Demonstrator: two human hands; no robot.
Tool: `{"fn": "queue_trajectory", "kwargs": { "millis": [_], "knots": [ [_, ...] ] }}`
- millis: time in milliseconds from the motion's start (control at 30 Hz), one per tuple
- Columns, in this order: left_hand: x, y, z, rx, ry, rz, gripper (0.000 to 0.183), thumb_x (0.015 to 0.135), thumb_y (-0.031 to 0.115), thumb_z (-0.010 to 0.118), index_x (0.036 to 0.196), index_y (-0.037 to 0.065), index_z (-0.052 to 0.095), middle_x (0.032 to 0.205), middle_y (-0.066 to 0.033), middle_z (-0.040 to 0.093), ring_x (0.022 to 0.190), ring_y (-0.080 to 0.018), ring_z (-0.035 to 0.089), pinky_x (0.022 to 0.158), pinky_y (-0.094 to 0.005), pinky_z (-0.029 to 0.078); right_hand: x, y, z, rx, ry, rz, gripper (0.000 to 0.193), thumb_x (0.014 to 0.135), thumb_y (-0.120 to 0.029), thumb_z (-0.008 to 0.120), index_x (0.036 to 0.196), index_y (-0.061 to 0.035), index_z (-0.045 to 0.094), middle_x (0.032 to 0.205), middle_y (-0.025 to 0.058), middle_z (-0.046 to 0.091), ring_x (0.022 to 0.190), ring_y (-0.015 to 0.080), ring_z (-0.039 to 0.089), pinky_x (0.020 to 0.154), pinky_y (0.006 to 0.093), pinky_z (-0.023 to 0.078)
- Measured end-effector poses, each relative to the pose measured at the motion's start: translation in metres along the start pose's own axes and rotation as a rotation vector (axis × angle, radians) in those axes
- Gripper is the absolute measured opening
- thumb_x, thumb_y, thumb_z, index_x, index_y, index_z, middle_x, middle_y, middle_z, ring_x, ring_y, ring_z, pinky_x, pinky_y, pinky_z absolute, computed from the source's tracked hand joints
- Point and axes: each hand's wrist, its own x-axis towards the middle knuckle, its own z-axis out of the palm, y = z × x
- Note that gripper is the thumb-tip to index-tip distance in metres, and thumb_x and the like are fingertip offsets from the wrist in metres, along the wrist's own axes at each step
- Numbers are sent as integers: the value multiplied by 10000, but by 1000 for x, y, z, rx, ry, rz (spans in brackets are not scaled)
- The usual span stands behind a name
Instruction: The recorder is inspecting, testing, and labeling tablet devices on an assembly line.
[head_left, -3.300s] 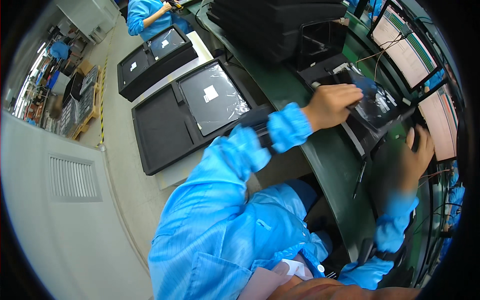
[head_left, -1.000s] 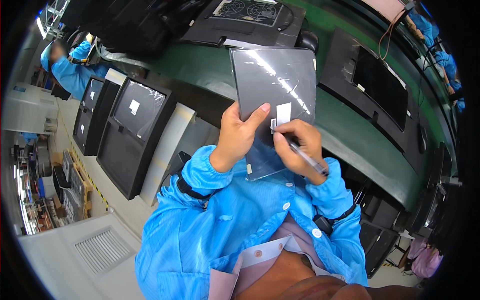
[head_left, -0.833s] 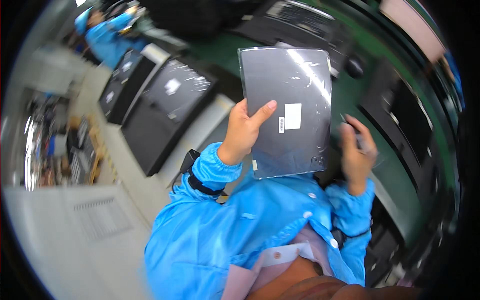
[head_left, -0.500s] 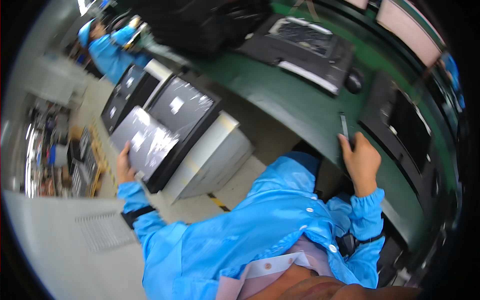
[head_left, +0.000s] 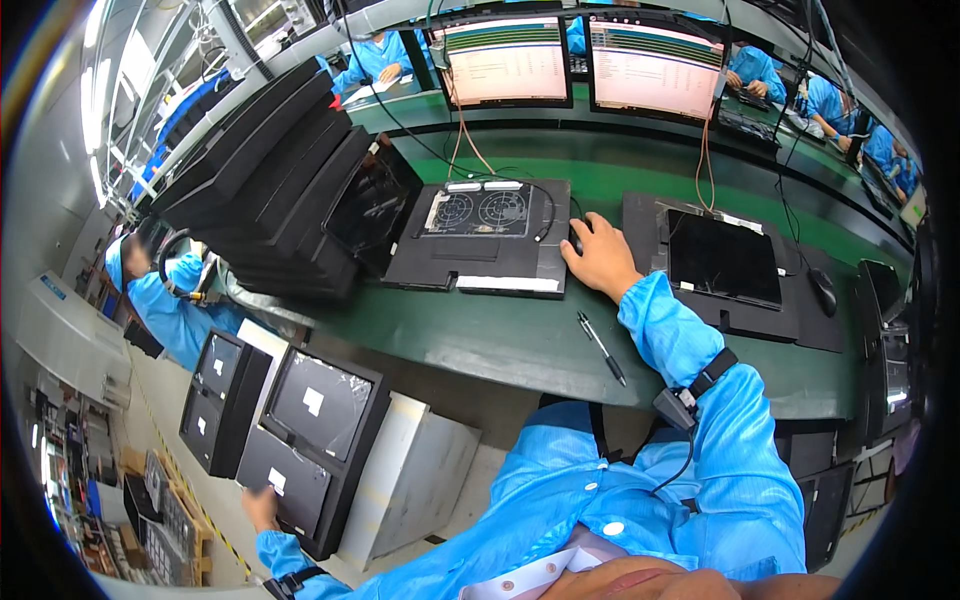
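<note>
At the green bench, my right hand (head_left: 604,258) is curled over a black computer mouse (head_left: 576,238), mostly covering it. A pen (head_left: 602,348) lies by itself on the bench closer to me. My left hand (head_left: 262,510) is low on the left, at the near edge of a dark flat panel (head_left: 285,480) with a white label. Motion blurs its fingers, so their grip is unclear. That panel lies in a black foam tray (head_left: 345,465), beside a second, film-covered panel (head_left: 318,398). Right of the mouse, a dark-screened tablet-like device (head_left: 722,258) sits in black foam.
A black foam block (head_left: 410,265) carries a clear-topped panel with two round patterns. Black foam trays (head_left: 255,190) are stacked at the left. Two monitors (head_left: 505,65) stand behind, with cables hanging down. A second mouse (head_left: 823,292) lies right. A co-worker (head_left: 165,300) is at far left.
The left panel went from tilted in my left hand to lying in the tray. My right hand let go of the pen and moved onto the mouse. The view has swung upward.
</note>
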Motion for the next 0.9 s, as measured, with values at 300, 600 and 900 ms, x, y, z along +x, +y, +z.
{"fn": "queue_trajectory", "kwargs": {
  "millis": [300,600,900],
  "knots": [
    [-74,134,122,804,332,177,558,942,404,636,1336,12,585,1549,-242,387,1487,-396,284,1180,-623,181,11,4,6,40,31,13,422,950,-276,563,1298,-39,588,1371,251,526,1287,395,501,1059,479,427],
    [-170,352,320,28,-293,1269,609,824,223,797,1350,16,571,1515,-212,432,1436,-409,367,1173,-556,272,10,11,5,22,48,25,421,952,-262,575,1305,-32,586,1374,248,522,1261,403,527,1036,476,459],
    [-133,411,411,336,-404,1504,780,820,530,755,1441,112,538,1553,-211,389,1489,-380,284,1194,-640,135,8,7,10,59,80,-9,397,925,-258,581,1246,-25,604,1313,225,548,1265,379,508,1024,470,468]
  ]
}}
